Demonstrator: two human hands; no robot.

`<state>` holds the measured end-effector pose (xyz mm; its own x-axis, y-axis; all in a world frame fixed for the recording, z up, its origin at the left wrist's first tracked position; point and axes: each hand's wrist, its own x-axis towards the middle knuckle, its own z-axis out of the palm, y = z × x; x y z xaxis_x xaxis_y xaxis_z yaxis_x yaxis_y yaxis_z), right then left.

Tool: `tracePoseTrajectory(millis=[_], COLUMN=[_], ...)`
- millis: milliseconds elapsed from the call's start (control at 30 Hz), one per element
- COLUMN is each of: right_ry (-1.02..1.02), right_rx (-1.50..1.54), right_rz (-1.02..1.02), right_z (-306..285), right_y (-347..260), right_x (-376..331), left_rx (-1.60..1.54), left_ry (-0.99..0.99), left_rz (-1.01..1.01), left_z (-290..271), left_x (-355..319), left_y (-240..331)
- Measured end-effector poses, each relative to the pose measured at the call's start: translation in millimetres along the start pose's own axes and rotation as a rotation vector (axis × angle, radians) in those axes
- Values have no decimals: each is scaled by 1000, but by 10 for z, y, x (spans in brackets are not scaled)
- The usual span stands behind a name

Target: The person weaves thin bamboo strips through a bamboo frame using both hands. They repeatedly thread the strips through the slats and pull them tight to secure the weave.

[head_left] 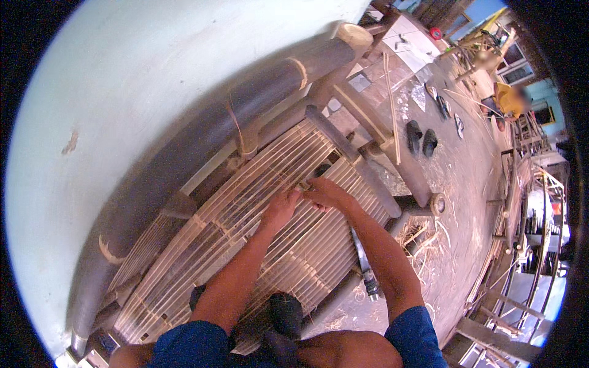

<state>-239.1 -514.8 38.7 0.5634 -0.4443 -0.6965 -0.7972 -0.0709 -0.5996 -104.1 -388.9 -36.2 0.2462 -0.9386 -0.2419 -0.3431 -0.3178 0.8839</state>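
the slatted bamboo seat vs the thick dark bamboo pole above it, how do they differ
The slatted bamboo seat is pale, built of many thin strips; the thick dark bamboo pole is one dark brown round stem. The left hand and right hand rest on the seat; the pole is untouched. Both belong to the same frame.

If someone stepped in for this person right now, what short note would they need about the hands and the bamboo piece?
Left hand: flat on the slatted bamboo seat, fingers pressing the strips near its middle.
Right hand: beside the left, fingertips pinching at a slat; whether it grips a binding strip is too small to tell.
Things: the seat sits in a frame of thick dark bamboo poles by a pale wall. A knife-like tool lies at the seat's right edge, untouched. Shavings litter the ground.
Done: slats laid across most of the seat.
Left: judging by the hands, the spot under the fingertips is in hand.
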Motion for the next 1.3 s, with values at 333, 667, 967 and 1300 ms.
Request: tracePoseTrajectory(millis=[333, 667, 967, 1300], right_ry=[-178, -154, 306, 729], right_rx=[193, 84, -1160, -783], right_rz=[212, 307, -94, -227], right_z=[1, -18, -184, -338], right_y=[96, -47, -152, 118], right_x=[372, 412, 179, -77], left_rx=[179, -166, 237, 299], left_ry=[-319, -242, 43, 76], left_rz=[-357, -274, -171, -253], left_z=[163, 343, 353, 319], left_x=[249, 326, 23, 98], left_y=[164, -186, 47, 350])
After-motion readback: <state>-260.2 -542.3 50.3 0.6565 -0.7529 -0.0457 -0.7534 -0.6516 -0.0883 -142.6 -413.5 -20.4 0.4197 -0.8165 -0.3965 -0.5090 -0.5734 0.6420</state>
